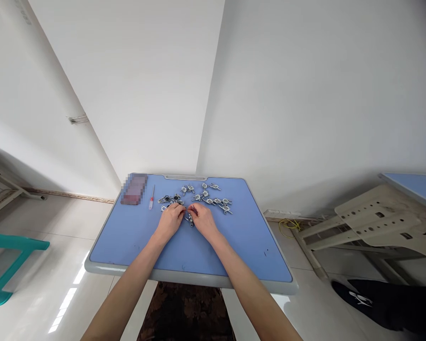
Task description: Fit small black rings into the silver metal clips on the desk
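My left hand [172, 220] is over the middle of the blue desk [142, 248], thumb and fingertips drawn together in a pinch. Facing it, my right hand [203, 220] pinches too, its fingertips almost meeting the left ones. What either hand holds is too small to make out. A small silvery metal fitting [190, 219] shows just below the fingertips, beside my right thumb; I cannot tell whether it is gripped or lies on the desk. Several metal pieces with black round parts [175, 198] are just beyond my left hand, which partly covers them.
Silvery metal fittings [217, 201] lie scattered at the back right. A screwdriver [151, 201] with a clear and red handle lies at the left, near a blurred-out rectangular thing [134, 190]. White walls rise behind. A green stool [12, 244] stands at left, another desk [413, 184] at right.
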`<action>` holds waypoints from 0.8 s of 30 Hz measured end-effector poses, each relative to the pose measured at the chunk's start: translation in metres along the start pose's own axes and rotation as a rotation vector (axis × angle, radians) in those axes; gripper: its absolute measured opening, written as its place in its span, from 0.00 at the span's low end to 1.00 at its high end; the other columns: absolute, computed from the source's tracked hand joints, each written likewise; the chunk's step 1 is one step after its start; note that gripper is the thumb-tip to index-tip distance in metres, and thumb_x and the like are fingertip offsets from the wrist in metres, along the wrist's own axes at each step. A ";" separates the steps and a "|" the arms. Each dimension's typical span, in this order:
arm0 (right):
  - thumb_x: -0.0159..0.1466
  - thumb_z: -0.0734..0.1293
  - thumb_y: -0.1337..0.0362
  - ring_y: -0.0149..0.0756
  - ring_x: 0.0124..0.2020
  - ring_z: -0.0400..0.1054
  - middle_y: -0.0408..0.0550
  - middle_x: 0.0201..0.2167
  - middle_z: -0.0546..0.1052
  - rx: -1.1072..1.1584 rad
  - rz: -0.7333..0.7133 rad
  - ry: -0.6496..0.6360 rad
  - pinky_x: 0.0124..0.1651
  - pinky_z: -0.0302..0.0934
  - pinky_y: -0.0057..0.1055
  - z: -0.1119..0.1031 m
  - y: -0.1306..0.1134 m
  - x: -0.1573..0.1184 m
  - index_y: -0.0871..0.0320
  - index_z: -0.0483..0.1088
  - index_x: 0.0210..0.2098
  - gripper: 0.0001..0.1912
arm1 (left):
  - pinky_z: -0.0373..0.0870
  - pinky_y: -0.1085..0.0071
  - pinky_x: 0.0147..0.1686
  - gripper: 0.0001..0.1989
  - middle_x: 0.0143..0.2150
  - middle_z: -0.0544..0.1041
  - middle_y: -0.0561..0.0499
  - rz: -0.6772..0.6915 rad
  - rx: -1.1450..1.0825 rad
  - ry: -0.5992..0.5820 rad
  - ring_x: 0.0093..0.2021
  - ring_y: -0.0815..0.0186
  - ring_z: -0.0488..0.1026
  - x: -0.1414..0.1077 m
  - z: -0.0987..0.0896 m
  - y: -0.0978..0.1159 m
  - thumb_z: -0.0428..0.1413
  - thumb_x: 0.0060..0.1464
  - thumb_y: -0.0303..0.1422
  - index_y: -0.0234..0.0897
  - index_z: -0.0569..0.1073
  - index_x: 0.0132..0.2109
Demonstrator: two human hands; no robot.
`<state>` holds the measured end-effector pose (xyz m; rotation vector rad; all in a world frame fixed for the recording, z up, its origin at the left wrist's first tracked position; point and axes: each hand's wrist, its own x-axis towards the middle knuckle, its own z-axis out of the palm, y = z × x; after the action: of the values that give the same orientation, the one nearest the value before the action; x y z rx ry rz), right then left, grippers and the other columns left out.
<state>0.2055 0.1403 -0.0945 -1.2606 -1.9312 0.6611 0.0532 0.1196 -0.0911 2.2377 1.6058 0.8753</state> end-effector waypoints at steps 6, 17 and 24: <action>0.58 0.61 0.66 0.35 0.28 0.66 0.45 0.28 0.74 0.087 0.064 0.080 0.31 0.58 0.30 0.000 -0.002 0.001 0.56 0.69 0.29 0.05 | 0.67 0.69 0.38 0.09 0.37 0.73 0.47 0.035 0.034 0.036 0.39 0.62 0.71 0.000 0.002 0.001 0.49 0.58 0.24 0.36 0.74 0.38; 0.58 0.58 0.64 0.36 0.28 0.65 0.45 0.27 0.72 0.212 0.095 0.096 0.34 0.59 0.32 -0.002 0.000 0.002 0.56 0.67 0.31 0.07 | 0.69 0.66 0.42 0.12 0.40 0.72 0.47 0.180 -0.026 0.074 0.41 0.63 0.70 0.000 0.010 -0.007 0.47 0.58 0.21 0.37 0.73 0.42; 0.54 0.58 0.66 0.33 0.25 0.65 0.44 0.28 0.73 0.327 0.239 -0.075 0.31 0.60 0.31 -0.011 0.003 0.003 0.56 0.67 0.32 0.09 | 0.69 0.68 0.41 0.13 0.40 0.72 0.48 0.141 -0.142 0.067 0.41 0.64 0.71 -0.002 0.006 -0.003 0.49 0.54 0.19 0.37 0.74 0.40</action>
<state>0.2147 0.1446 -0.0888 -1.2788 -1.6570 1.1114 0.0538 0.1201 -0.0979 2.2649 1.3776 1.0761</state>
